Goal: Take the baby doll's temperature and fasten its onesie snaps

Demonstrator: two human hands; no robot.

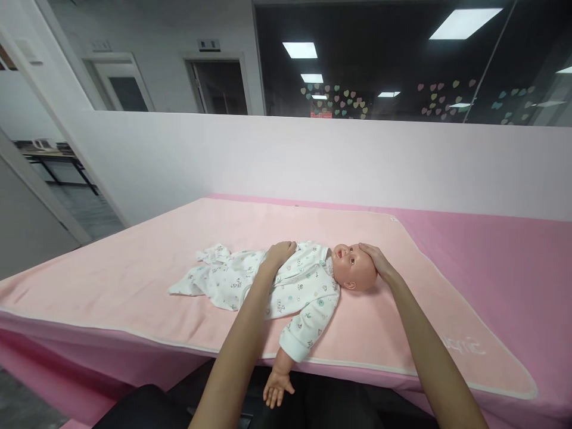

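A baby doll [353, 274] lies on its back on a peach-pink mat [147, 250], its head to the right. It wears a white printed outfit [308, 280] with long sleeves and legs. My left hand [282, 252] rests flat on the doll's belly, fingers stretched over the cloth. My right hand [374, 257] lies on the top of the doll's head, fingers extended over the forehead. One doll arm reaches toward me, and its bare hand [277, 386] hangs past the mat's near edge. The doll's other arm is hidden.
A pink cloth [513, 268] covers the table under the mat and drapes over the front. Behind it stands a white half wall [313, 161] with a dark window [379, 53] above. At the left, a doorway shows a desk [49, 155].
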